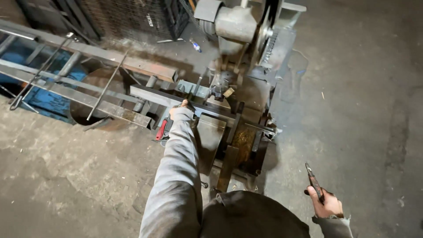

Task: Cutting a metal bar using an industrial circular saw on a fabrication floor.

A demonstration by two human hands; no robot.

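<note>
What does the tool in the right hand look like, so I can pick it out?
Start at the big cut-off saw at top centre, then drop to the bare concrete floor at lower right. There the right hand grips a pair of pliers: slim, dark, jaws pointing up, the only tool away from the machine.

One head-worn view looks steeply down from close above onto the cut-off saw and concrete floor.

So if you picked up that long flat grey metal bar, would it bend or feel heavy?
The long flat grey metal bar probably stays stiff: it spans the saw's base without sagging. It likely feels heavy, being long solid metal. Lifted where the left hand touches it, the long end might tip down.
</note>
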